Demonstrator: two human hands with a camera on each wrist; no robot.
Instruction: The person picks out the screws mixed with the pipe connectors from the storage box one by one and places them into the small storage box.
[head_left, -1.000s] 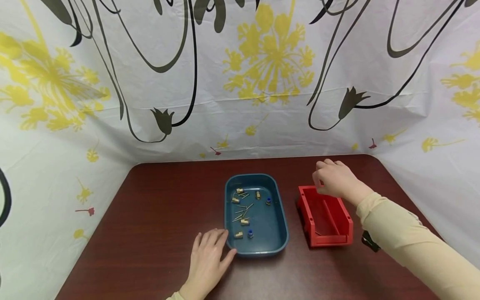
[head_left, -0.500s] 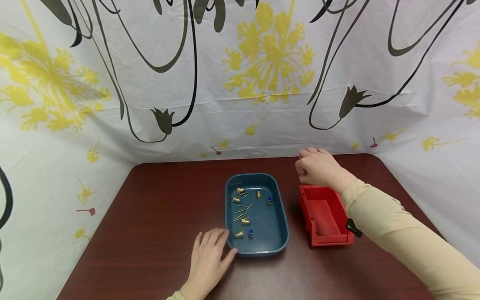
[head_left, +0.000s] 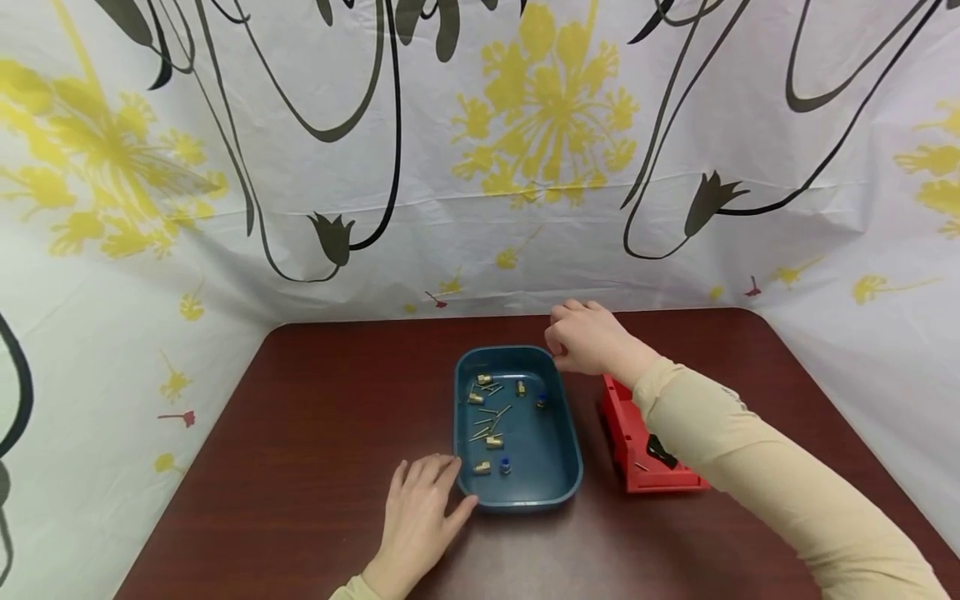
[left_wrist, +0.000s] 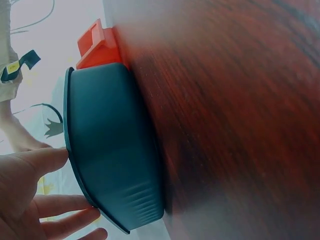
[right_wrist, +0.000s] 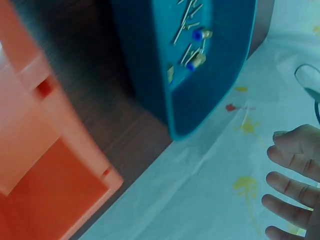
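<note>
My left hand [head_left: 420, 512] touches the near left corner of a blue tray [head_left: 536, 446] with spread fingers; in the left wrist view its thumb and fingertips meet the tray's rim. Inside the tray lie several brass fittings [head_left: 494, 443], some with blue collars, and several thin nail-like pins [head_left: 504, 412]. Above the tray's far right corner hovers my right hand [head_left: 588, 340]. Its fingers [right_wrist: 287, 186] look loosely bent in the right wrist view, and nothing shows between them. A red bin [head_left: 619, 427] stands right of the tray, partly hidden by my right forearm.
One thin pin [head_left: 641, 467] lies near the front of the red bin. The dark wooden table [head_left: 322, 417] extends left of the tray. A patterned white cloth [head_left: 420, 167] hangs behind it and along both sides.
My right hand has moved left, from over the red bin's far end to the tray's far right corner. The left hand stays at the tray's corner.
</note>
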